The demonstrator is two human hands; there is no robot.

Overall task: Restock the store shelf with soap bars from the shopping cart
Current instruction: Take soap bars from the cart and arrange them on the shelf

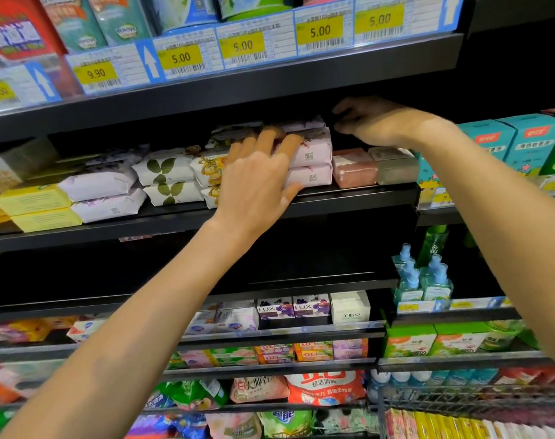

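- Soap bars (311,153): pale pink wrapped bars, stacked on the black shelf (349,198), between yellow-flowered bars and a salmon bar (354,167).
- Left hand (258,182): fingers spread and straight, pressing the stack's front; nothing grasped.
- Right hand (373,122): raised above the salmon bar, fingers bent downward into shadow; grasp cannot be determined.
- Shopping cart (472,403): wire rim at lower right.

Matt black metal shelf (349,198). Soap bars (311,153) wrapped in matt, creased paper with flower prints. Smooth translucent plastic around the pink bar (354,169). Glossy clear plastic over the price labels (243,47). Shiny plastic pump bottles (436,280). Dark metal wire on the shopping cart (460,403).
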